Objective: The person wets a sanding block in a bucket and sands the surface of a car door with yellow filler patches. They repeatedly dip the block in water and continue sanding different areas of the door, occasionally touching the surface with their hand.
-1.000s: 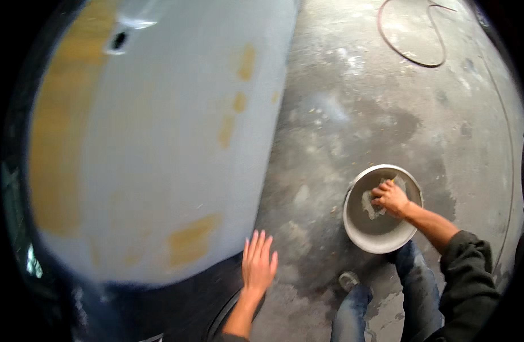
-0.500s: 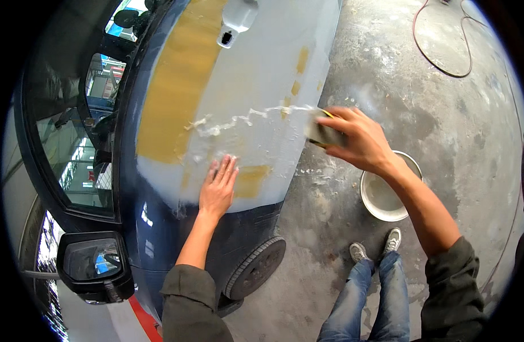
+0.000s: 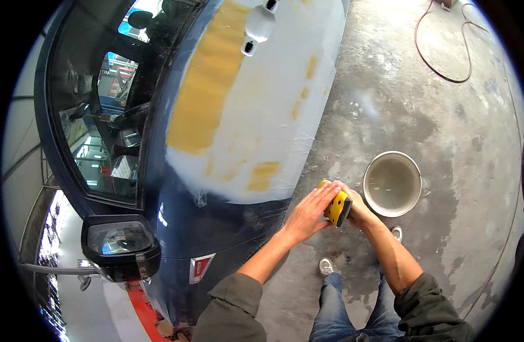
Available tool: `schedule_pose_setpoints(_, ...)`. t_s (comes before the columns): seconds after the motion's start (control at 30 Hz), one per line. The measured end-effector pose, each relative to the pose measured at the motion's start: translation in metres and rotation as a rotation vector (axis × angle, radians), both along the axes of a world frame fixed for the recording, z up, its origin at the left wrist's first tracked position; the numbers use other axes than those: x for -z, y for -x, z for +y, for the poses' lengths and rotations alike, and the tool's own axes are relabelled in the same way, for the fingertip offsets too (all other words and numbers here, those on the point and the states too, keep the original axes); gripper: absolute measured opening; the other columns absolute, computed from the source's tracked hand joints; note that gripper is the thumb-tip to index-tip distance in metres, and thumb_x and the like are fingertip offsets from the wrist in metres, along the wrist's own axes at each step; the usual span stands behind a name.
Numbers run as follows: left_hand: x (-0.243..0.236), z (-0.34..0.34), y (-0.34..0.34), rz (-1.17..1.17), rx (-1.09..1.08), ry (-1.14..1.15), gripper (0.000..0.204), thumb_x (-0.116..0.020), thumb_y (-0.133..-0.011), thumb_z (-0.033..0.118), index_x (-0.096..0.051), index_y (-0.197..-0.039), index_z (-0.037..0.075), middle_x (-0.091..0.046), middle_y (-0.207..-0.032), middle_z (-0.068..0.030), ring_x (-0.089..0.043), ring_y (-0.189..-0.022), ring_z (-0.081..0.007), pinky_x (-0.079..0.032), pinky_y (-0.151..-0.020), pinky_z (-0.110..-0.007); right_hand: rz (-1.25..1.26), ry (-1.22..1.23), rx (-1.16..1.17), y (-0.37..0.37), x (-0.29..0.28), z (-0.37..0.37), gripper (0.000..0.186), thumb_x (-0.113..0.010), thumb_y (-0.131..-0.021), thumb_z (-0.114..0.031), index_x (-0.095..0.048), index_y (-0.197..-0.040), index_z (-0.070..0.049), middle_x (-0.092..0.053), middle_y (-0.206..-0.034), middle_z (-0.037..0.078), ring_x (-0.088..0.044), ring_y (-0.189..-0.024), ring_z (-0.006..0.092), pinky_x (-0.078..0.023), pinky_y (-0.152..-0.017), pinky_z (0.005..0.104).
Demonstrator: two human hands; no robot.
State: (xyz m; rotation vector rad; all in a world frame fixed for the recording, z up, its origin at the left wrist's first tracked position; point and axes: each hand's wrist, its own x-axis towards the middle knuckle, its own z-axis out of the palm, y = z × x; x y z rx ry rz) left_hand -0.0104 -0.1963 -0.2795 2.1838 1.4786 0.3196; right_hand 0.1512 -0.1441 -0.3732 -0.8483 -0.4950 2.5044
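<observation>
Both my hands meet at a yellow sanding block [image 3: 337,208] with dark holes and a black edge, held in the air over the floor. My left hand [image 3: 314,212] lies along its left side with the fingers over its top. My right hand [image 3: 356,206] grips it from the right, its fingers partly hidden behind the block. To the left is a dark blue car's door [image 3: 262,108], sanded to pale grey with mustard-yellow patches [image 3: 202,97]. Thin wet streaks show near its lower edge. Neither hand touches the door.
A round pale basin [image 3: 366,196] of cloudy water stands on the concrete floor [image 3: 444,142], just right of my right hand. The side mirror [image 3: 120,242] juts out at the lower left. A red hose [image 3: 421,51] curls on the floor at the far right.
My left hand has left the door panel and come onto the block. My right hand has drawn the block down and nearer. The white suds line on the panel is gone.
</observation>
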Motion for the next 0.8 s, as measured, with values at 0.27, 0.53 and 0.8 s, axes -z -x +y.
schedule_pose_setpoints(0.27, -0.032, -0.032, 0.065, 0.016, -0.099, 0.082, 0.088, -0.087, -0.068, 0.019, -0.047, -0.145, 0.009, -0.055, -0.139, -0.0106, -0.054, -0.124, -0.0309, -0.047, -0.105, -0.04, -0.078, -0.147, -0.045, 0.047, -0.031, -0.047, 0.053, -0.038, -0.106, -0.049, -0.06, -0.123, -0.003, -0.07, -0.087, 0.009, -0.071, -0.067, 0.0198, -0.052, -0.045, 0.0288)
schedule_pose_setpoints(0.53, -0.042, -0.086, 0.112, -0.324, -0.557, 0.315, 0.079, -0.08, -0.086, 0.022, -0.038, -0.148, 0.0, -0.068, -0.115, -0.015, -0.066, -0.104, -0.0184, -0.052, -0.092, -0.033, 0.18, -0.241, 0.461, 0.131, -0.041, -0.125, 0.061, -0.072, -0.093, -0.027, -0.046, -0.144, -0.008, -0.058, -0.134, 0.014, -0.057, -0.119, 0.0182, -0.044, -0.103, 0.0353)
schedule_pose_setpoints(0.8, -0.154, -0.124, 0.189, 0.473, -0.076, 0.01, 0.069, -0.079, -0.083, 0.024, -0.049, -0.142, 0.003, -0.048, -0.147, -0.0232, -0.044, -0.139, -0.0377, -0.036, -0.113, -0.049, 0.081, -0.262, 0.488, 0.2, -0.061, -0.133, 0.055, -0.071, -0.094, -0.027, -0.05, -0.14, -0.007, -0.068, -0.109, 0.009, -0.063, -0.103, 0.0145, -0.05, -0.089, 0.0304)
